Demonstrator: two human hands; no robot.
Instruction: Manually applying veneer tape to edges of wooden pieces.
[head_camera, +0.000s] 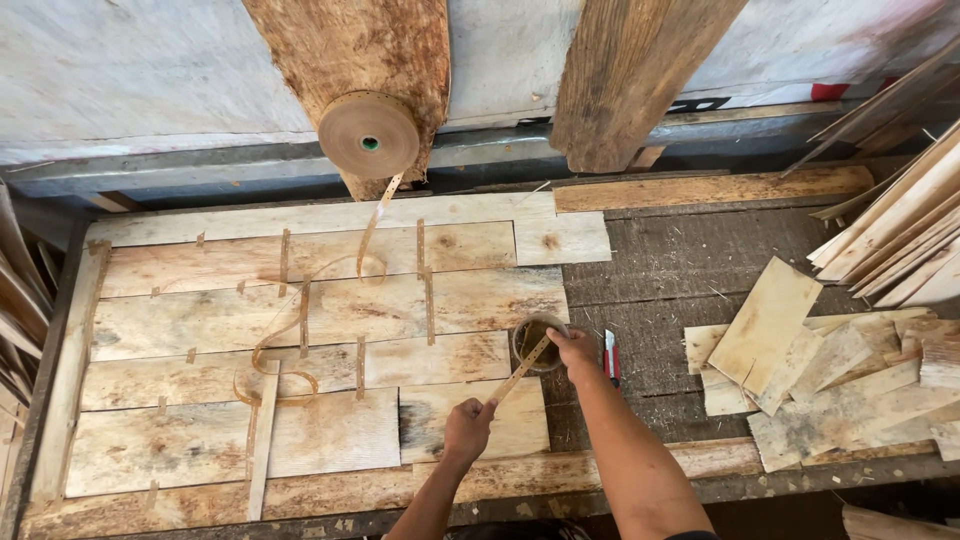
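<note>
My left hand (468, 428) pinches the near end of a short strip of brown paper tape (521, 373) and holds it taut. My right hand (578, 350) holds the far end of that strip at the rim of a small round cup (533, 343) standing on the bench. Beneath both hands lie thin wood veneer sheets (320, 340), laid edge to edge and joined by several short pieces of the same tape. A big roll of brown tape (369, 134) hangs on a wooden post at the back, and its loose tail (290, 330) curls down across the veneer.
A red-and-white utility knife (610, 356) lies just right of the cup on the dark bench (690, 260). Loose veneer offcuts (800, 350) are piled at the right, with stacked strips (900, 230) above them. More strips lean at the left edge (12, 300).
</note>
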